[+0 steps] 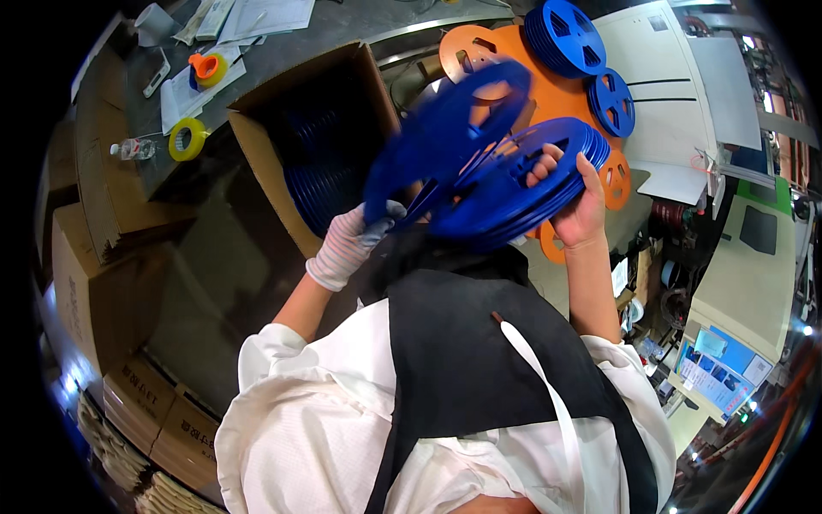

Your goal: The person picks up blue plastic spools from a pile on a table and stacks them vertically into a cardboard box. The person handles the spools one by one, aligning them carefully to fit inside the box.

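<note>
My left hand [355, 240], in a striped knit glove, is closed on the lower edge of a tilted blue plastic reel [467, 111], which is smeared by motion. Bare, my right hand [574, 201] grips a stack of blue reels [531, 184], its fingers through an opening and its thumb at the outer rim. Both sets of reels are held in front of my black apron and fan apart from each other. Just left of them stands an open cardboard box [265, 176] with several blue reels [321, 184] standing in rows inside.
Beyond my right hand, more blue reels [565, 38] lie on an orange surface [548, 90] beside orange reels [467, 51]. A metal table [342, 21] at the far left bears papers, yellow tape [187, 139] and a plastic bottle [134, 150]. Cartons [81, 283] stand at the left; a beige machine [741, 265] at the right.
</note>
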Demonstrator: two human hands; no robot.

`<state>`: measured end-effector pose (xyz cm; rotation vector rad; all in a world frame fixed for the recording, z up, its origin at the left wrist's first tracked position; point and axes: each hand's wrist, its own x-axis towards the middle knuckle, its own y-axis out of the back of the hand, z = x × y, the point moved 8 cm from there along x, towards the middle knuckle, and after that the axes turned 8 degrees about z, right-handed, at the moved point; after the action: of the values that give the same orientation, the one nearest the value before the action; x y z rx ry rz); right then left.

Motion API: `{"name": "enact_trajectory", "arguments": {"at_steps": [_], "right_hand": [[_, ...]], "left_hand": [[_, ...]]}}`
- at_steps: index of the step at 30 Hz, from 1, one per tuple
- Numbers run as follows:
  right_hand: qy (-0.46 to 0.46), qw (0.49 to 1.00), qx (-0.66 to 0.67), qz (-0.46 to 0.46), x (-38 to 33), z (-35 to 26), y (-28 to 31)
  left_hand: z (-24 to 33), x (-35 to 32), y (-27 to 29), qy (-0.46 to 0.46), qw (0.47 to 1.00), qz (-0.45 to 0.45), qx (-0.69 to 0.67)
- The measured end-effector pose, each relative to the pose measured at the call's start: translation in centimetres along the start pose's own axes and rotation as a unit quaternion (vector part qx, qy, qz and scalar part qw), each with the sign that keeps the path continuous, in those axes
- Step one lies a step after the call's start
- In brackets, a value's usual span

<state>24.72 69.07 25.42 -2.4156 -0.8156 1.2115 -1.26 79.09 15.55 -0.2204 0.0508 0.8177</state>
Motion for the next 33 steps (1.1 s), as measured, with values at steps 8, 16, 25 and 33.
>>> {"name": "enact_trajectory", "arguments": {"at_steps": [8, 16, 25, 33], "right_hand": [[-0.008, 0.999, 0.034, 0.018, 0.5, 0.2, 5.7], [-0.009, 1.000, 0.008, 0.017, 0.4, 1.0, 5.0], [-0.005, 1.000, 0.011, 0.013, 0.2, 0.9, 5.9], [-0.009, 1.000, 0.012, 0.009, -0.1, 1.0, 6.5]], "left_hand": [[-1.4, -1.6, 3.1, 0.195, 0.887, 0.117, -0.401], [-2.2, -2.1, 2.5, 0.199, 0.852, 0.125, -0.468], [-6.7, -4.2, 7.8, 0.275, 0.891, 0.262, -0.248], [-14.2, -3.2, 14.6, 0.279, 0.864, 0.385, 0.163]]}}
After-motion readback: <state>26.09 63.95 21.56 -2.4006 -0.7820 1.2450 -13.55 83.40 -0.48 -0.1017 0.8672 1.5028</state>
